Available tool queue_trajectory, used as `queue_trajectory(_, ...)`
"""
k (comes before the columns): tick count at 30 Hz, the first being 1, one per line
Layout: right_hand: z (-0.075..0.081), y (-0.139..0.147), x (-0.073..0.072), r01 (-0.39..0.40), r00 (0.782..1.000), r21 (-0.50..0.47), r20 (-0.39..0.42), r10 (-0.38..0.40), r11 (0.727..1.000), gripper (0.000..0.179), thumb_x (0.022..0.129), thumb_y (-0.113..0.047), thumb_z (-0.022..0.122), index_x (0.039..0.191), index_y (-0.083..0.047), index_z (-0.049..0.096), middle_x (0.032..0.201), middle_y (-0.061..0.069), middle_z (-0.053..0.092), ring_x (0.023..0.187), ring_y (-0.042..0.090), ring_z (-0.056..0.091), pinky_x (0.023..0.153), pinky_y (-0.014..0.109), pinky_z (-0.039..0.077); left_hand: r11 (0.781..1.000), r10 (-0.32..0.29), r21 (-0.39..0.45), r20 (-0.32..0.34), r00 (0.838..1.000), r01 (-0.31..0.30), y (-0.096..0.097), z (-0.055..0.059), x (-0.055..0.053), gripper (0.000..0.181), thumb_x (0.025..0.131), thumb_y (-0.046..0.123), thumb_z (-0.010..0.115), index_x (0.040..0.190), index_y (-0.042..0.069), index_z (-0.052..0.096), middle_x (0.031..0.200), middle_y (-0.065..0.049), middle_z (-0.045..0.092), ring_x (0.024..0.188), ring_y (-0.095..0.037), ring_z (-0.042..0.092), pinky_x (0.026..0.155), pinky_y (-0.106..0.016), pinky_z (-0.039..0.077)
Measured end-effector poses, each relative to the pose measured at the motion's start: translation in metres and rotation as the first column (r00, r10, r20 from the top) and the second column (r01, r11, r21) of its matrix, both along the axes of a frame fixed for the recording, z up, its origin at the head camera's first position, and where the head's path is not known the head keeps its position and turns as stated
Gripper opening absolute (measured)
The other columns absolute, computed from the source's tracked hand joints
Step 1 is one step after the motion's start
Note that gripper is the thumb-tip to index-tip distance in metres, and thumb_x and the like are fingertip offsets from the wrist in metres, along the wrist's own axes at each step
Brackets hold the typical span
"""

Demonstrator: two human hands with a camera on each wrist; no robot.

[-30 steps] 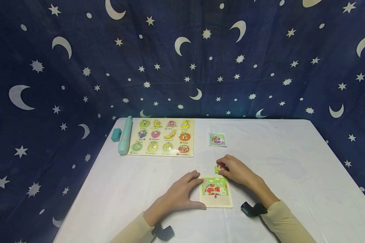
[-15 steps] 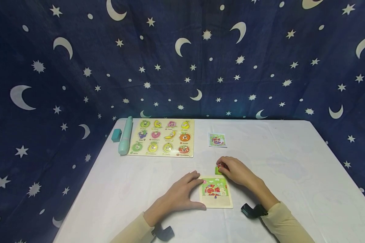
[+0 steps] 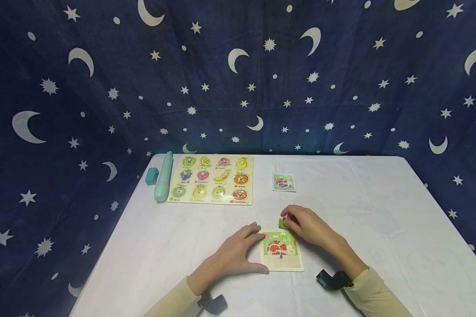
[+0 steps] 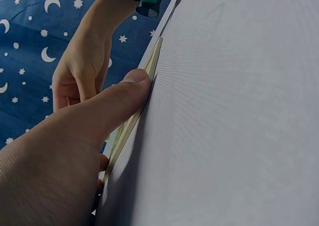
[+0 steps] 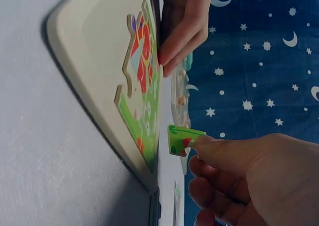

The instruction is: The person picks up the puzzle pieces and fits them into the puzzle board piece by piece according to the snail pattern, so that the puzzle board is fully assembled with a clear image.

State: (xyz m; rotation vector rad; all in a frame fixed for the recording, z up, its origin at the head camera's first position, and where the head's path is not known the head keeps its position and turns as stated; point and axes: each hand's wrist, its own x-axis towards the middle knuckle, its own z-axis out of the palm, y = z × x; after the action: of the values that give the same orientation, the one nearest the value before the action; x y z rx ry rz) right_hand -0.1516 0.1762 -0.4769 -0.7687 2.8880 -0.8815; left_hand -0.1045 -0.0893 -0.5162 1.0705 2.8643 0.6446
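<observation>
A wooden jigsaw board [image 3: 282,263] lies on the table, its upper part filled with green and red picture pieces and a bare strip along its near side. My left hand [image 3: 236,251] rests at the board's left side, thumb by the near corner and fingers by the far one. Between thumb and fingertips, my right hand [image 3: 310,226] pinches a green and red puzzle piece [image 3: 282,224] just beyond the board's far edge. In the right wrist view, that puzzle piece [image 5: 180,139] is held off the board; the fingers cover part of it.
Farther back stands a small picture card [image 3: 284,182] with a similar design. A fruit peg puzzle [image 3: 212,179] lies at the back left, beside a mint-green microphone-shaped object [image 3: 164,178] and a teal block [image 3: 151,176]. Starry cloth [image 3: 269,101] hangs behind the table.
My right hand has shifted slightly, and the puzzle piece has turned in its fingers, with less red showing. My left hand and the board have stayed in place.
</observation>
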Motion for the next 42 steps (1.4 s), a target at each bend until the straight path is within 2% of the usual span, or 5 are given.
queue_trajectory(15, 0.007, -0.007, 0.019, -0.102, 0.992, 0.006, 0.075, 0.101, 0.995, 0.014, 0.093, -0.019, 0.071, 0.106, -0.016, 0.067, 0.077, -0.017, 0.054, 0.068, -0.003, 0.048, 0.065, 0.018, 0.044, 1.0, -0.002, 0.008, -0.006, 1.0, 0.002, -0.001, 0.0, -0.002, 0.088, 0.074, 0.076, 0.07, 0.141, 0.021, 0.057, 0.151, 0.0, 0.048, 0.146, -0.021, 0.041, 0.119, -0.037, 0.041)
queue_trajectory(24, 0.003, -0.014, 0.026, -0.186, 0.979, -0.033, 0.084, 0.188, 0.982, 0.012, 0.094, -0.017, 0.069, 0.106, -0.018, 0.066, 0.076, -0.018, 0.053, 0.066, -0.005, 0.046, 0.063, 0.016, 0.044, 1.0, -0.001, 0.005, -0.011, 1.0, 0.001, 0.0, -0.001, -0.001, 0.089, 0.073, 0.076, 0.07, 0.141, 0.02, 0.057, 0.15, 0.0, 0.048, 0.146, -0.02, 0.042, 0.118, -0.036, 0.041)
queue_trajectory(42, -0.007, -0.024, 0.034, -0.259, 0.959, -0.034, 0.114, 0.261, 0.965, 0.012, 0.093, -0.02, 0.071, 0.103, -0.018, 0.064, 0.075, -0.018, 0.05, 0.065, -0.006, 0.044, 0.06, 0.015, 0.042, 1.0, -0.005, 0.008, -0.019, 1.0, 0.005, -0.001, -0.003, -0.001, 0.089, 0.074, 0.077, 0.069, 0.14, 0.019, 0.058, 0.15, 0.001, 0.048, 0.147, -0.02, 0.041, 0.119, -0.035, 0.041)
